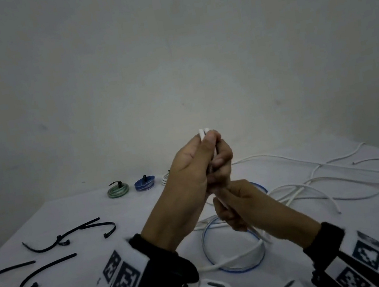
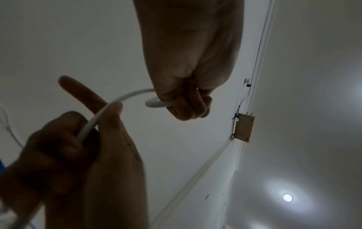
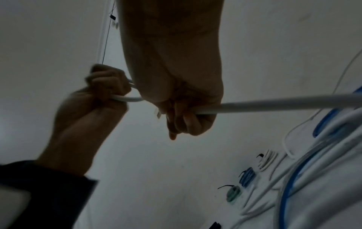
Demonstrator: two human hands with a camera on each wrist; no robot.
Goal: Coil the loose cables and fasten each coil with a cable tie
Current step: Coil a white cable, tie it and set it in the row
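My left hand [image 1: 194,165] is raised above the table and grips small loops of a white cable [image 1: 204,132], whose tops stick out above the fingers. Just below it my right hand [image 1: 236,210] grips the same cable, which runs down to the table. In the left wrist view the left hand [image 2: 186,102] curls round the white cable [image 2: 125,96], and the right hand [image 2: 74,136] holds it with the index finger stretched out. From the right wrist, the right hand [image 3: 186,117] clasps the cable [image 3: 274,103] while the left hand [image 3: 101,93] holds the loop end.
Several loose black cable ties [image 1: 69,236] lie at the table's left. Tied green [image 1: 118,190], blue [image 1: 144,183] and white [image 1: 165,179] coils sit at the back. Loose white cables [image 1: 326,186] sprawl at the right; a blue-edged clear cable loop [image 1: 238,268] lies under my hands.
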